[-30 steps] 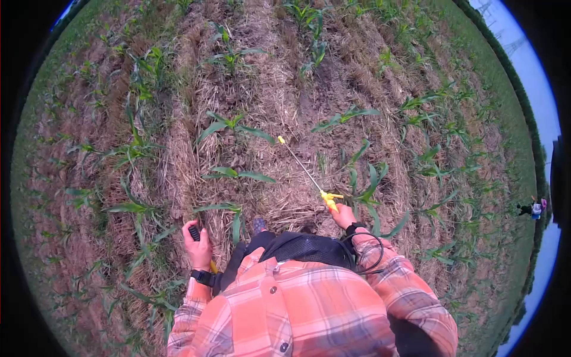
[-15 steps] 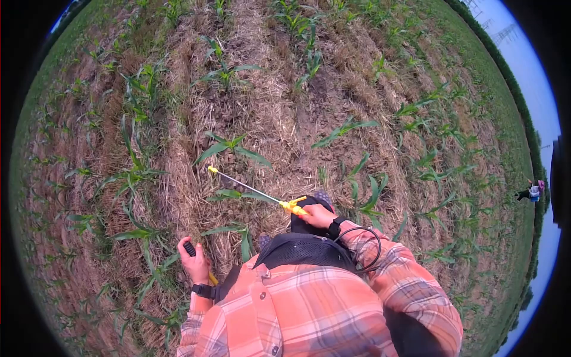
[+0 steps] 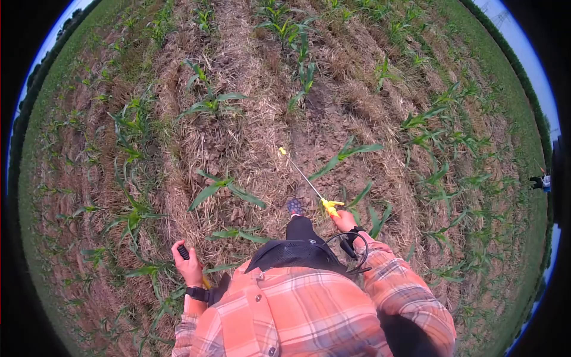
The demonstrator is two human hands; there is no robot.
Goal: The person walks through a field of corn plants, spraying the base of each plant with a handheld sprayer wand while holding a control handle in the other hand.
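So there's one spray wand (image 3: 307, 181), out front over the dirt between crop rows, with the right hand (image 3: 344, 221) wrapped round its yellow grip. Left hand (image 3: 190, 266) is closed on one black ribbed handle (image 3: 184, 253). One shoe (image 3: 294, 206) shows. Ground's straw-littered soil (image 3: 262, 143), open field, treeline (image 3: 516, 65) at the edge.

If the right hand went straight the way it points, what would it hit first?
Probably straw-covered ground: the right hand holds a wand whose yellow tip would lead, and no plant shows just ahead, though the tip's height is unclear.
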